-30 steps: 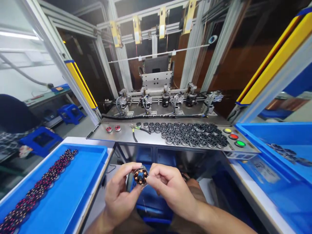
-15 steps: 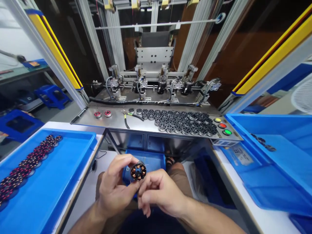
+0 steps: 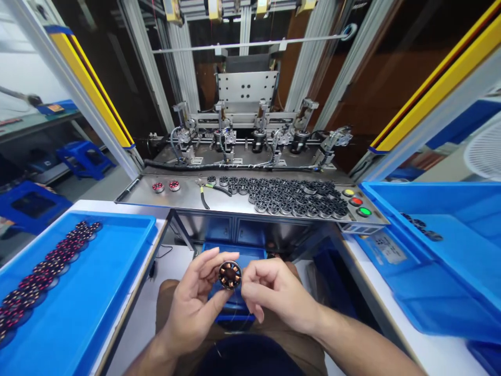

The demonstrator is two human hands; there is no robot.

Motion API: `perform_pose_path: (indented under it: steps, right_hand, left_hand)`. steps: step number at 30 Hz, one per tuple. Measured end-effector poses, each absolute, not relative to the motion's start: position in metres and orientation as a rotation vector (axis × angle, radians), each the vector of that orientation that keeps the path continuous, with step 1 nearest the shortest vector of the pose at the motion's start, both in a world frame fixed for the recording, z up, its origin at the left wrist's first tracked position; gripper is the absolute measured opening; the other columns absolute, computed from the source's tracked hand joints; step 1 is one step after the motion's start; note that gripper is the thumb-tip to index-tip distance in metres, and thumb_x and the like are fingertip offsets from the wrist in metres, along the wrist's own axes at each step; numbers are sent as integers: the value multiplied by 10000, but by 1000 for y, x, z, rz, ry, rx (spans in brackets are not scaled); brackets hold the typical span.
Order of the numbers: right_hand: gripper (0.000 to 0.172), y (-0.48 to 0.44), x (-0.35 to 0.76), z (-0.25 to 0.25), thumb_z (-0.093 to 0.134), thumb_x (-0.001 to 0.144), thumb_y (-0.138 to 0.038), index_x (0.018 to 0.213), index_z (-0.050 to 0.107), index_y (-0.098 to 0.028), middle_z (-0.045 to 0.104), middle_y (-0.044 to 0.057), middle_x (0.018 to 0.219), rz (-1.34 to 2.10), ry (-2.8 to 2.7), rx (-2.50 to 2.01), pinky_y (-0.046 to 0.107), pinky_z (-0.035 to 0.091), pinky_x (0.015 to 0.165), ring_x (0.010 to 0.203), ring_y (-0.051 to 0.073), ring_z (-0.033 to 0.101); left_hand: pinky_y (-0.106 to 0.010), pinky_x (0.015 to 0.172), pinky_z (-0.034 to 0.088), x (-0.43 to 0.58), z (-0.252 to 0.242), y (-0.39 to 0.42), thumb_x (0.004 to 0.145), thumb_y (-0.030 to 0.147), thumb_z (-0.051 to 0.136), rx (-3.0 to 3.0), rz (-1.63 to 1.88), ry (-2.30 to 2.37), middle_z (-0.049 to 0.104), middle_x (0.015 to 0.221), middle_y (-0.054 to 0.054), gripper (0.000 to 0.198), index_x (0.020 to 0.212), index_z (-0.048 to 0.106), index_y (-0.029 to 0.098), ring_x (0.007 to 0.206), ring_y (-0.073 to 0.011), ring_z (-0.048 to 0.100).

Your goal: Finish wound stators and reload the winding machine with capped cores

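Both hands hold a small round stator [image 3: 229,274] wound with copper wire, above my lap. My left hand [image 3: 194,308] cradles it from the left with thumb and fingertips. My right hand [image 3: 274,295] pinches its right edge with curled fingers. Its open spoked face is turned toward me. A small blue bin [image 3: 235,308] sits just below the hands.
A blue tray [image 3: 102,292] on the left holds a row of wound stators [image 3: 43,271]. Several bare stator cores [image 3: 289,198] and a pair of pliers [image 3: 207,193] lie on the steel shelf. Coloured buttons [image 3: 356,201] sit at its right. Blue trays [image 3: 450,250] stand on the right.
The stator has been turned in my fingers and now shows its open spoked face. My right hand has shifted from under it to its right side. The view has steadied.
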State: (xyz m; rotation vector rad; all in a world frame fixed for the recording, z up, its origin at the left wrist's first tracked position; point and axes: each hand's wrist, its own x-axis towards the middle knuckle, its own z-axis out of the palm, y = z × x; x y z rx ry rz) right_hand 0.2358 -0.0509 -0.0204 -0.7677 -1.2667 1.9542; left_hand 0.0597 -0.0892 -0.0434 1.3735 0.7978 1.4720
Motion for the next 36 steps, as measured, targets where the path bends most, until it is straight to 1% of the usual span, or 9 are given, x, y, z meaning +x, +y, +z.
perform_pose_path:
  steps: [4, 7, 10, 16, 20, 23, 28, 33, 36]
  right_hand:
    - [441, -58, 229, -22, 771, 728, -522, 601, 567, -151, 533, -61, 423, 1953, -1251, -739, 174, 264, 385, 349, 37, 398]
    - [463, -58, 237, -36, 778, 700, -552, 576, 568, -158, 500, -73, 430, 2038, -1351, -677, 188, 246, 392, 356, 36, 364]
    - [456, -50, 253, -41, 766, 705, -573, 601, 628, -151, 527, -52, 490, 2086, -1658, -637, 202, 312, 433, 410, 56, 433]
    - [505, -46, 257, -16, 878, 536, -561, 669, 588, -170, 549, -39, 628, 1467, -1629, -881, 232, 363, 519, 545, 85, 451]
    - [448, -55, 240, -10, 766, 724, -563, 662, 532, -186, 532, -35, 624, 1417, -1604, -849, 254, 389, 562, 575, 105, 463]
    - [394, -61, 233, -17, 646, 861, -519, 676, 533, -190, 541, -18, 647, 1369, -1530, -839, 270, 410, 596, 610, 121, 487]
    - [336, -68, 233, -30, 608, 905, -468, 718, 518, -203, 557, -6, 673, 1376, -1413, -803, 284, 442, 608, 633, 140, 535]
    - [287, -73, 230, -36, 613, 909, -418, 733, 531, -206, 562, 7, 696, 1353, -1417, -758, 314, 468, 654, 673, 159, 554]
    - [272, -75, 227, -39, 601, 919, -393, 734, 526, -207, 546, 3, 684, 1297, -1403, -754, 303, 455, 634, 651, 152, 528]
  left_hand:
    - [-197, 776, 573, 65, -49, -86, 705, 72, 812, 1282, 1536, 796, 702, 1091, -24, 659, 1260, 558, 322, 872, -125, 698]
    - [-193, 697, 574, 65, -49, -85, 687, 133, 840, 1230, 1545, 746, 701, 1008, -24, 632, 1236, 571, 295, 779, -117, 682]
    - [-215, 766, 582, 62, -47, -87, 720, 172, 823, 1249, 1538, 755, 723, 1031, -40, 613, 1257, 553, 296, 863, -140, 700]
    - [-217, 935, 549, 59, -53, -93, 769, 19, 734, 1635, 1556, 895, 721, 1157, -19, 710, 1356, 480, 326, 1064, -140, 685]
    - [-221, 958, 540, 61, -55, -95, 779, 1, 712, 1713, 1547, 892, 717, 1190, -24, 717, 1374, 465, 314, 1087, -143, 680]
    - [-237, 914, 570, 63, -49, -96, 805, 40, 703, 1507, 1497, 894, 724, 1177, -37, 611, 1320, 514, 310, 1061, -160, 696]
    - [-281, 775, 625, 61, -42, -91, 799, 163, 742, 1203, 1344, 826, 715, 1183, -120, 385, 1168, 653, 228, 896, -204, 738]
    - [-266, 735, 614, 64, -51, -85, 649, 320, 869, 1103, 1363, 718, 680, 1194, -124, 527, 1135, 688, 227, 883, -201, 706]
    - [-241, 712, 599, 70, -55, -84, 609, 270, 893, 1152, 1474, 829, 677, 1096, -94, 463, 1036, 717, 226, 914, -207, 692]
